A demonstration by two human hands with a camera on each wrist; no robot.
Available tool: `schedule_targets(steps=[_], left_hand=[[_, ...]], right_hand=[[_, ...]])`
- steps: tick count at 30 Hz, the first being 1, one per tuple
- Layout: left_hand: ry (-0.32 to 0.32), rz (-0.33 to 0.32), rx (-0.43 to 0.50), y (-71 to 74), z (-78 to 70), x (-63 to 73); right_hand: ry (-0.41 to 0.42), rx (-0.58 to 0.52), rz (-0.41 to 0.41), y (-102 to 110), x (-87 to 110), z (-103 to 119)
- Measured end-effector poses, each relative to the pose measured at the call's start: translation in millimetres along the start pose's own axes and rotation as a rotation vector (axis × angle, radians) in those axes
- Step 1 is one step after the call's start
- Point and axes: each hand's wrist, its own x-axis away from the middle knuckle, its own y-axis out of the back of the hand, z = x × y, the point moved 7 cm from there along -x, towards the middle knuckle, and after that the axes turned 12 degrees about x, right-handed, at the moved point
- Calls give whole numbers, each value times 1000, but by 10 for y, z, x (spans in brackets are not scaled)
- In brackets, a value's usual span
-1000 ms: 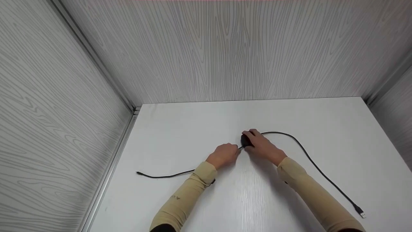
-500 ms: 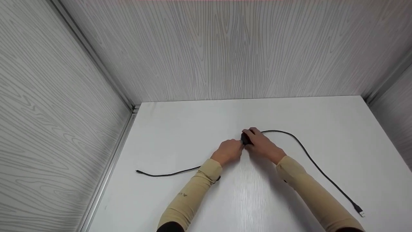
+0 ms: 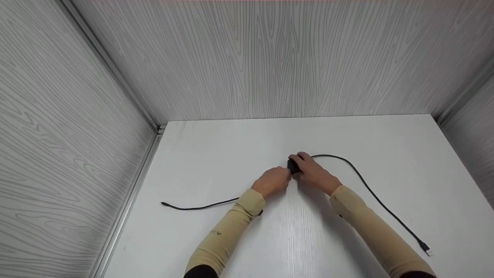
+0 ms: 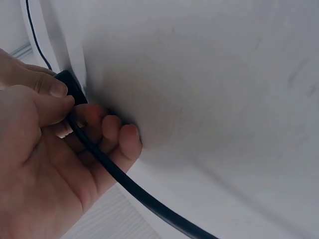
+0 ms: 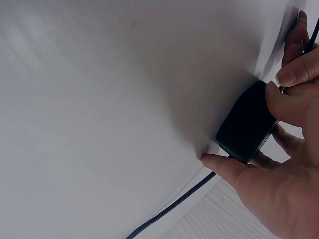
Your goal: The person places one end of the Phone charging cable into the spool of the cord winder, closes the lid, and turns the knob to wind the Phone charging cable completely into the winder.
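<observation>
In the head view, both hands meet near the middle of the white table. My right hand [image 3: 313, 173] grips a small black box [image 5: 249, 122], thumb on one side and fingers round the other. A black cable [image 3: 197, 209] runs from the box's left end, and my left hand [image 3: 272, 181] pinches it between thumb and forefinger right beside the box. The left wrist view shows this cable [image 4: 129, 185] crossing the palm below the pinch. Another black cable [image 3: 370, 189] comes out past the right hand. The joint at the box's left end is hidden by fingertips.
The right cable ends in a USB plug [image 3: 426, 248] near the table's right front. A small black plug [image 3: 165, 203] lies at the left cable's end. Grey wood-grain panels [image 3: 262, 61] enclose the white table [image 3: 216, 150] at the back and sides.
My left hand has moved right along the cable, up against the box, covering the short cable stretch seen between them earlier. The right hand keeps its grip on the box, almost still.
</observation>
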Motion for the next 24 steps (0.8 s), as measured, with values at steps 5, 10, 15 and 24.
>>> schedule_targets(steps=[5,10,15,24], left_hand=[[-11,0,27,9,12,27],[-25,0,16,0,-3,77],[-65,1,-22,-73,-16,115],[-54,-55,-76,-118,40,80]], right_hand=[[16,5,-18,20,10,10],[14,3,-20,25,12,-22],[-30,-3,10,8,49,-102],[-53,-35,17,-12,50,-130]])
